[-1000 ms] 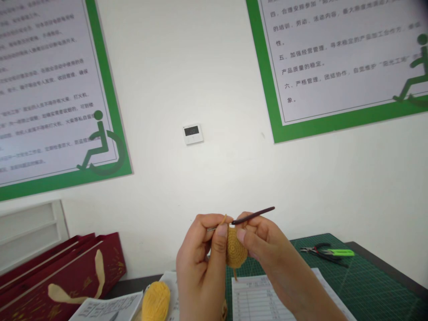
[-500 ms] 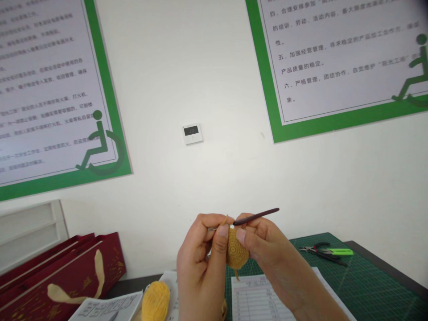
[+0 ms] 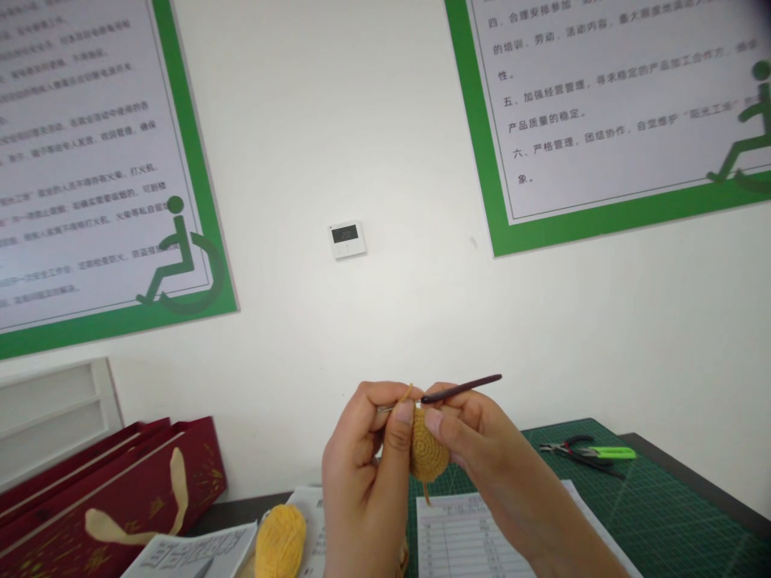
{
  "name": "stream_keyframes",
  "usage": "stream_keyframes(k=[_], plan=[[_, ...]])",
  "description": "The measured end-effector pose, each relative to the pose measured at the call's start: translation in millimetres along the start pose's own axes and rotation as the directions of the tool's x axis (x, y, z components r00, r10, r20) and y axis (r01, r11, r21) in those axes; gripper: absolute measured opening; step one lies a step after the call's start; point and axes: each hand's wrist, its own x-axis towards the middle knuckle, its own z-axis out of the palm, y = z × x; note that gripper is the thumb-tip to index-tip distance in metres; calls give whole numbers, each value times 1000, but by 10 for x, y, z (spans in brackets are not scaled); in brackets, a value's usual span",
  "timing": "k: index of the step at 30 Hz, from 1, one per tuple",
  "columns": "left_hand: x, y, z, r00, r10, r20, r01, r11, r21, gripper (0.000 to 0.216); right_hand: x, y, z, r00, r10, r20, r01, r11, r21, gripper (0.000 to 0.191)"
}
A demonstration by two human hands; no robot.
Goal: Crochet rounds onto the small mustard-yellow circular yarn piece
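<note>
Mustard crochet piece (image 3: 430,451) held up between two hands

We note the left hand (image 3: 370,474) pinched close, thumb and forefinger on the piece's left upper edge; a yarn loop stands at that forefinger; the right hand (image 3: 475,433) has its fingers closed round a dark-handled crochet hook (image 3: 463,388), thumb at the piece's upper right; the hook's metal shaft runs leftward to the left fingers, its tip too hidden for us to tell. The piece hangs above a printed sheet (image 3: 463,534) and green cutting mat (image 3: 675,498), short tail below; we see pliers (image 3: 579,441) at right, a yellow yarn ball (image 3: 280,539) at left.
</note>
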Motion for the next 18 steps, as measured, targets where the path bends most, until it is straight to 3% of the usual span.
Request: stream_keyframes(k=[18], plan=[[-42, 95, 67, 992, -121, -32, 115, 985, -132, 13, -9, -2, -3, 1000, 9, 11, -9, 1000, 6, 28]])
